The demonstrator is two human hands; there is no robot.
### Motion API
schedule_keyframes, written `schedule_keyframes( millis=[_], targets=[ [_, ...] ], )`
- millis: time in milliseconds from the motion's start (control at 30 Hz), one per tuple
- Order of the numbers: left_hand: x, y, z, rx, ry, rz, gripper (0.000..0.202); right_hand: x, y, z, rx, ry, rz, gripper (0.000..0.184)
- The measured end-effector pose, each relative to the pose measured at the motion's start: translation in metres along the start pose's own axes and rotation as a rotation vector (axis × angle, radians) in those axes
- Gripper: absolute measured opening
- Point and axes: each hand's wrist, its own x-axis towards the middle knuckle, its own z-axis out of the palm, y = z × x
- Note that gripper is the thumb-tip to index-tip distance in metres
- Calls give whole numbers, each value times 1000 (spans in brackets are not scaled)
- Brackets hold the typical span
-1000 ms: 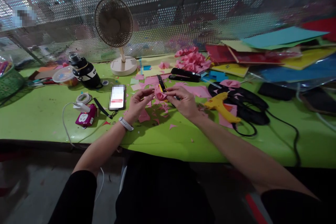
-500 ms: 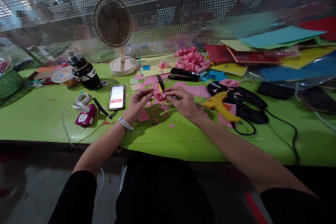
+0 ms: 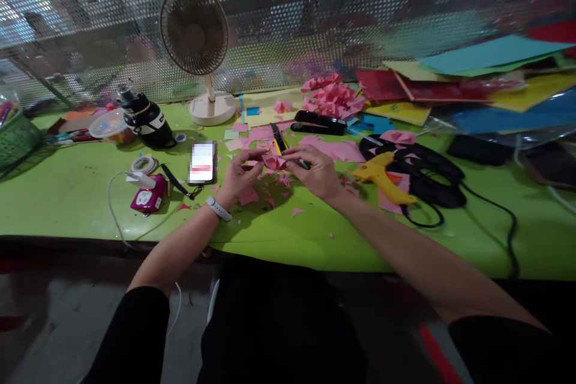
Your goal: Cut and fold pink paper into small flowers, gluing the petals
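A small folded piece of pink paper (image 3: 273, 161) is pinched between my two hands above the green table. My left hand (image 3: 240, 177), with a pale band on the wrist, has its thumb and fingers closed at the paper's left edge. On the other side, my right hand (image 3: 317, 171) grips the right edge with its fingertips. A dark, pen-like object (image 3: 305, 164) shows by the right fingers; whether that hand holds it, I cannot tell. Just beyond lies a yellow-and-black utility knife (image 3: 279, 139). Pink paper scraps (image 3: 283, 180) are scattered under the hands.
Behind the hands are a black stapler (image 3: 319, 123) and a heap of pink folded paper (image 3: 333, 96). To the right lies a yellow glue gun (image 3: 382, 177) with its cord. Leftward are a phone (image 3: 202, 162), a purple power adapter (image 3: 150, 194), a black bottle (image 3: 146, 120) and a fan (image 3: 211, 107).
The pink paper has turned between my fingers and now looks flatter and wider. My hands stay in nearly the same place; the whole view has shifted slightly.
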Motion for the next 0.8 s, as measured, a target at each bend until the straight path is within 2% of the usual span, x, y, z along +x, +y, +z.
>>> schedule_keyframes(
  millis=[167,300,367,500,567,700,800],
  targets=[
    [0,0,1,29,-122,5,31,-1,3,3,-5,-38,-38,8],
    [2,-3,0,114,-138,37,31,0,-1,2,7,-48,-54,8],
    [2,-3,-1,33,-132,-39,29,2,-4,0,96,-33,33,15],
    [5,-6,-3,-283,-65,-273,24,9,-3,-7,327,49,281,20],
    [5,-8,-3,-387,-44,-338,26,11,1,-8,394,10,327,19],
    [5,-8,-2,-462,-69,-369,26,9,5,-5,451,-128,341,21],
    [4,-8,-1,-475,-93,-358,25,8,0,-4,470,-139,359,22]
  ],
)
